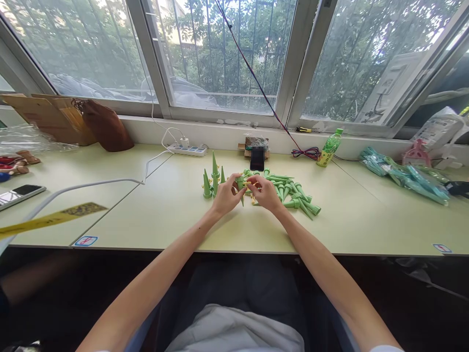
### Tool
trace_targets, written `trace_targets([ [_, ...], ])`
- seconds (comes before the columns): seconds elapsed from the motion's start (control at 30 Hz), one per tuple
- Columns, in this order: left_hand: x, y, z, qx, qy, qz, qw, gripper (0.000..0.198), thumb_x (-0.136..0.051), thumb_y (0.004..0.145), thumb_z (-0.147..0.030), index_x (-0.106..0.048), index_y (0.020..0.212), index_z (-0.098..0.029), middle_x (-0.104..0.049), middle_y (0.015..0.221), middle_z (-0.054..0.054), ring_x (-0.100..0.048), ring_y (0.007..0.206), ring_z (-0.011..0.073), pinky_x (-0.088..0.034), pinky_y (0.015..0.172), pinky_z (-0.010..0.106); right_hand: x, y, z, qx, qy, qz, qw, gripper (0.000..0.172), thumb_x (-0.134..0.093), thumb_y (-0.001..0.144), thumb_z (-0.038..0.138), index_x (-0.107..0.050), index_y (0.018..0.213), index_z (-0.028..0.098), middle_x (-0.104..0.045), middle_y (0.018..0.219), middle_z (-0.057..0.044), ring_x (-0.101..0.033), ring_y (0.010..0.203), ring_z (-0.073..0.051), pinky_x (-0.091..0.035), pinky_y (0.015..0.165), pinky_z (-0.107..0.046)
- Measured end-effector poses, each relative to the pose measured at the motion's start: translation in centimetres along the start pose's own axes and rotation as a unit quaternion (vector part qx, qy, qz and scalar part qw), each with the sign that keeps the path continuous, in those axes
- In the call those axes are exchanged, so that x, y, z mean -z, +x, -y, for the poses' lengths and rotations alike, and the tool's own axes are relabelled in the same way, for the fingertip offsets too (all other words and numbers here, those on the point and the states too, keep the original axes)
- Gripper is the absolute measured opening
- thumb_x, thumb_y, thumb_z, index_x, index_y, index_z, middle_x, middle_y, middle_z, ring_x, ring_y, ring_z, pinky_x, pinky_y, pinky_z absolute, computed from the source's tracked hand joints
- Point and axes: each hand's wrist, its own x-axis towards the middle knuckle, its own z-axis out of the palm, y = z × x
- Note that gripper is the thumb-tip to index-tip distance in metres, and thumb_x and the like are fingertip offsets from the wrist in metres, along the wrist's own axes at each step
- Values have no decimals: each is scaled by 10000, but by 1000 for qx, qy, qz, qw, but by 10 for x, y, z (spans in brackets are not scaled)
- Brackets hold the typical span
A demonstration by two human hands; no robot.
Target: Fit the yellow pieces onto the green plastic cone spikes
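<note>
Above the table, my left hand (pixel 226 196) grips a green plant watering spike (pixel 240 183), its pointed end downward. My right hand (pixel 266 193) meets it from the right, thumb and finger pinched on a small yellow valve piece (pixel 247 184) at the spike's side. Whether the valve is seated in the spike cannot be made out. To the left of my left hand, several green spikes (pixel 207 187) stand tip up with yellow bits at their bases. A pile of loose green spikes (pixel 296 191) lies beside and behind my right hand. A few small yellow pieces lie partly hidden below my fingers.
Behind the pile are a black phone-like object (pixel 257 159) and a small carton. A power strip (pixel 188 149), a green bottle (pixel 330 148) and blue-green plastic packets (pixel 406 173) line the back. At left are a phone (pixel 22 195), a white cable and another person's blurred arm (pixel 36 281).
</note>
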Motion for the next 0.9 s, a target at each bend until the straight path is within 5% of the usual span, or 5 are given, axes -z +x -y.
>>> trace_targets([
  [0.17, 0, 0, 0, -6, -7, 8, 1000, 370, -674, 856, -394, -548, 1162, -227, -562, 699, -57, -491, 503, 81, -392, 547, 213, 1, 0, 2, -10, -13, -5, 1000, 239, -528, 937, 417, -626, 874, 208, -640, 704, -18, -565, 609, -164, -456, 618, -285],
  [0.43, 0, -1, -1, -21, -7, 9, 1000, 362, -672, 861, -388, -543, 1160, -231, -562, 727, -57, -477, 485, 67, -389, 539, 208, 0, 0, 0, -29, -26, -17, 999, 531, -388, 985, 602, -457, 622, 221, -504, 543, -3, -484, 532, -148, -382, 578, -283],
  [0.67, -1, 0, 1, -15, 0, -7, 1000, 356, -681, 857, -376, -549, 1149, -222, -552, 689, -62, -490, 494, 78, -401, 547, 214, 1, 0, 3, -4, 3, -16, 1000, 288, -564, 904, 483, -610, 930, 200, -683, 908, -57, -564, 642, -148, -438, 612, -274],
  [0.9, -1, -1, -1, -19, 1, 3, 1000, 332, -666, 868, -363, -546, 1146, -228, -553, 705, -64, -487, 488, 69, -393, 546, 211, 1, 1, 0, -18, -24, -11, 1000, 359, -494, 951, 488, -553, 733, 208, -535, 586, 3, -479, 558, -150, -387, 591, -283],
])
